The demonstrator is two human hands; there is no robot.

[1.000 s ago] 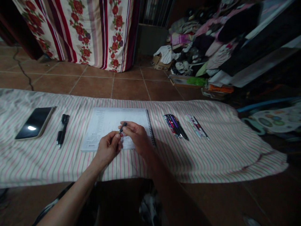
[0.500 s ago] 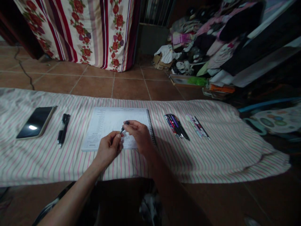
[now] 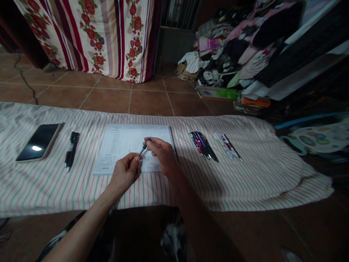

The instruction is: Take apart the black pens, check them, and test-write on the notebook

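Note:
My left hand (image 3: 125, 173) and my right hand (image 3: 162, 154) both grip one dark pen (image 3: 143, 147), held slanted between them just above the lower edge of an open spiral notebook (image 3: 128, 143). The left hand's fingers are closed round the pen's lower end. At the upper end the right hand pinches with its fingertips. The notebook lies flat on a pink-striped cloth (image 3: 245, 174), its wire spine on the right side.
A phone (image 3: 38, 142) and a black pen (image 3: 71, 151) lie left of the notebook. Two bunches of pens (image 3: 204, 145) (image 3: 227, 146) lie to its right. Beyond the cloth are tiled floor, a flowered curtain (image 3: 109, 32) and a heap of clothes (image 3: 234, 47).
My right hand has slid slightly up and right along the pen, so more of the pen shows between the hands. The left hand has hardly moved.

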